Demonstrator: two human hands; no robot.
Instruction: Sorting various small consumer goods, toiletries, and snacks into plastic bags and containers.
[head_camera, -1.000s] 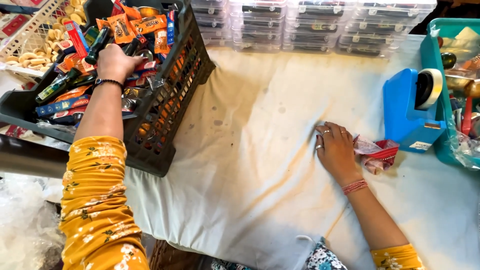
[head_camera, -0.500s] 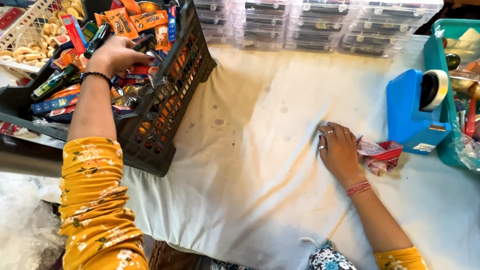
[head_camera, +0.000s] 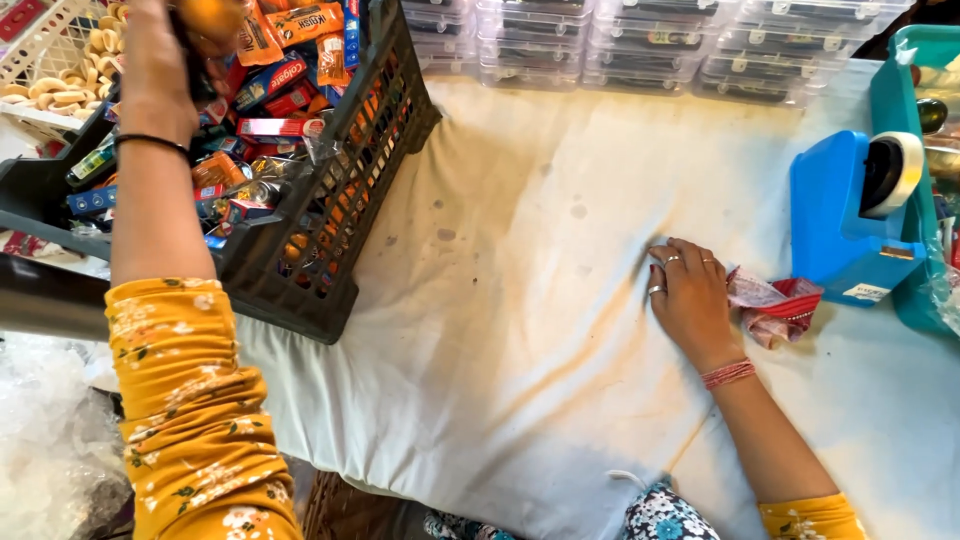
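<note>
the left hand (head_camera: 160, 75) is raised over the dark plastic crate (head_camera: 330, 250) at the upper left, near the top edge of the view. its fingers are closed around something orange and rounded (head_camera: 205, 15), blurred and partly cut off by the frame edge, so what it is cannot be told. a thin black band circles that wrist, and the sleeve is yellow with a flower print.

the crate is tilted, its near corner resting on the white, stained cloth (head_camera: 520, 330) that covers the surface. it is full of small packets, tubes and boxes (head_camera: 270, 90) in orange, red and blue, jumbled together.

the right hand (head_camera: 692, 300) lies flat, palm down, on the cloth, fingers loosely spread and gripping nothing. rings show on 2 fingers and a red thread bracelet is on the wrist. a crumpled red and white wrapper (head_camera: 775, 310) lies touching its outer side.

just beyond the wrapper stands a blue tape dispenser (head_camera: 845, 215) with a roll of pale tape, set against a teal bin (head_camera: 905, 180) at the right edge. clear plastic boxes (head_camera: 640, 45) are stacked in rows along the far side of the surface. a white basket of pale round pieces (head_camera: 50, 85) sits left of the crate.
</note>
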